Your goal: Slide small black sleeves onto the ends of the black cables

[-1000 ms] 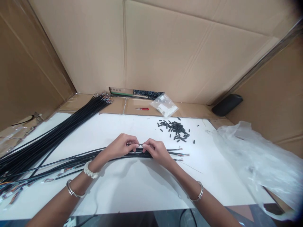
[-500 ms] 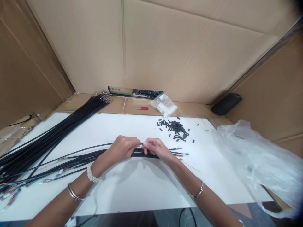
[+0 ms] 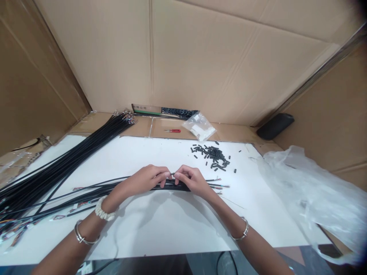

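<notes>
Both hands, left hand [image 3: 147, 178] and right hand [image 3: 191, 180], pinch one black cable [image 3: 94, 184] mid-sleeving; loose sleeve pile [image 3: 213, 154] and big cable bundle [image 3: 57, 168] remain.

The head-worn camera looks forward and down, close over the white table [image 3: 177, 225], facing cardboard walls [image 3: 200, 57].
</notes>
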Tool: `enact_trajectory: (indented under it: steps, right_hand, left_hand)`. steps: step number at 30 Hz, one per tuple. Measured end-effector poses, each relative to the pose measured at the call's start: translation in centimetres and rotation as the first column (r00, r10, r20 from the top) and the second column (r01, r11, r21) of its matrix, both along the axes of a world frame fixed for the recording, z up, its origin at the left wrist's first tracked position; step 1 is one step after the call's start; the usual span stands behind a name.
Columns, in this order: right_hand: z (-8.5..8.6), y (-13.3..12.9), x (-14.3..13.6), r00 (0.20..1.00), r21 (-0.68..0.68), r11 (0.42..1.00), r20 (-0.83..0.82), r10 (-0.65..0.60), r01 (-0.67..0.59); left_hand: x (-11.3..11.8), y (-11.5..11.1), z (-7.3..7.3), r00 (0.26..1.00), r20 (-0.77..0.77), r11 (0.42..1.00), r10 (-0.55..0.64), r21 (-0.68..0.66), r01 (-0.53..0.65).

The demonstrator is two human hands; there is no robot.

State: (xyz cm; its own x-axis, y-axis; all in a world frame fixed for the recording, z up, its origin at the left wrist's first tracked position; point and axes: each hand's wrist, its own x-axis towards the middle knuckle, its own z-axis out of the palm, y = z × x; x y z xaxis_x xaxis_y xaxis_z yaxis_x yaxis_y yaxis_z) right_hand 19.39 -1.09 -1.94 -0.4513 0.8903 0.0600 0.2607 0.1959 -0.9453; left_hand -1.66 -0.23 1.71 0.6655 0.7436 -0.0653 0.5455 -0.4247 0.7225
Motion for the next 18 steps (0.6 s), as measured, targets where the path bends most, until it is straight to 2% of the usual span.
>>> enact_trajectory:
  steps: [4, 7, 12, 15, 18]
  right_hand:
    - [0.1, -0.1, 0.0, 0.999, 0.018, 0.999, 0.001, 0.034, -0.034]
    - [0.1, 0.0, 0.0, 0.998, 0.001, 0.998, 0.002, 0.059, -0.059]
    - [-0.2, 0.4, 0.3, 0.995, -0.069, 0.993, 0.005, 0.097, -0.096]
    - [-0.4, 0.6, 0.5, 0.994, -0.117, 0.987, -0.024, 0.104, -0.106]
    - [-0.4, 0.8, 0.6, 0.99, -0.182, 0.974, -0.08, 0.119, -0.131]
  left_hand:
    - [0.1, 0.0, -0.4, 0.996, 0.076, 0.991, 0.049, -0.128, -0.039]
    - [0.3, -0.2, -0.7, 0.993, 0.077, 0.99, 0.088, -0.114, -0.079]
    - [0.9, -0.7, -1.2, 0.985, -0.022, 0.977, 0.169, 0.134, -0.164]
    - [1.3, -1.3, -1.8, 0.967, -0.089, 0.932, 0.239, 0.301, -0.202]
    - [1.7, -1.8, -2.5, 0.958, -0.108, 0.867, 0.267, 0.461, -0.189]
